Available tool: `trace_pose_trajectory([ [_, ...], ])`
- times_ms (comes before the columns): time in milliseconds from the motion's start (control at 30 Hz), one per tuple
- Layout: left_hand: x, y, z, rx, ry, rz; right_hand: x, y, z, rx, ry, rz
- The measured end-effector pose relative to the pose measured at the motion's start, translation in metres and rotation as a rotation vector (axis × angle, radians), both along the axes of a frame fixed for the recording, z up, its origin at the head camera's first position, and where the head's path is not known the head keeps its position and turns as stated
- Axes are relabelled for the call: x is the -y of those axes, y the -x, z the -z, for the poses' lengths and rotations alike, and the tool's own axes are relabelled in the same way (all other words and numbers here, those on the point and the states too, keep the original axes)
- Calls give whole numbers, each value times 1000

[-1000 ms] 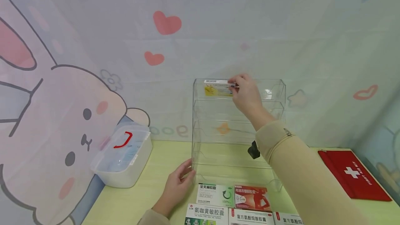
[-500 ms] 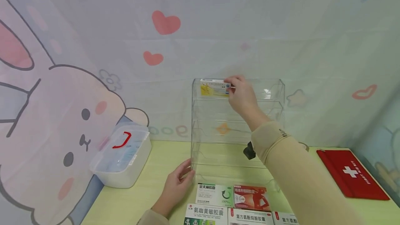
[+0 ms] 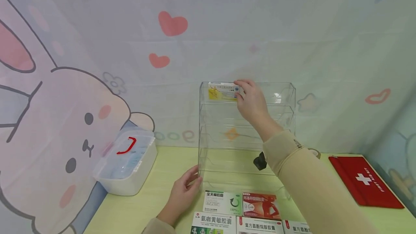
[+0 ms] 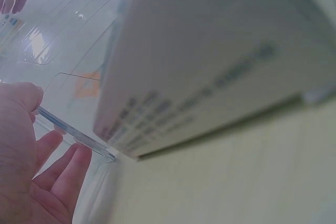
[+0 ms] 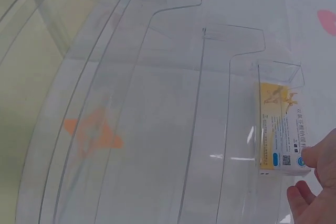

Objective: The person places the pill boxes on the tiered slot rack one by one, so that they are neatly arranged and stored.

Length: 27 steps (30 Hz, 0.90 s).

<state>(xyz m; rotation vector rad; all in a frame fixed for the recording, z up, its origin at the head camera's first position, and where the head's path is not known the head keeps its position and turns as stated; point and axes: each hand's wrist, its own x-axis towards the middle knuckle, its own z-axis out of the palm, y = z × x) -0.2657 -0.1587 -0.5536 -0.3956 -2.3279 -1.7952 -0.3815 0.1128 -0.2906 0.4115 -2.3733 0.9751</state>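
A clear tiered acrylic rack [image 3: 247, 161] stands upright on the table. In its top tier, at the left end, lies a white and yellow medicine box [image 3: 222, 91]. My right hand [image 3: 252, 100] pinches the right end of that box, thumb in front and index finger over the top. The right wrist view shows the thumb on the corner of the box [image 5: 281, 129]. Low on the rack's left side, my left hand [image 3: 183, 194] holds the clear side panel. Thumb and fingers lie on either side of the panel edge [image 4: 73, 132] in the left wrist view.
Several medicine boxes lie before the rack, among them a green-white one [image 3: 222, 202] and a red one [image 3: 261, 206]. A lidded white bin [image 3: 126, 165] with a red handle stands left. A red first aid pouch [image 3: 365, 181] lies right. A patterned cloth hangs behind.
The medicine box and my right hand have shifted slightly left along the top tier. More of the box's right end shows now. My left hand stays on the rack's side.
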Motion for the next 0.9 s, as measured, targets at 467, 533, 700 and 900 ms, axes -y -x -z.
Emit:
trace_pose_trajectory([
  [467, 0, 2, -3, 9, 20, 11, -27, -46, 30, -122, 76, -71],
  [533, 0, 2, -3, 16, 21, 10, -33, -53, 38, -150, 69, -85],
  [700, 1, 2, -2, 16, 20, 3, -43, -73, 61, -217, 21, -121],
  [900, 3, 4, -1, 8, 20, 8, -56, -104, 94, -255, -49, -138],
])
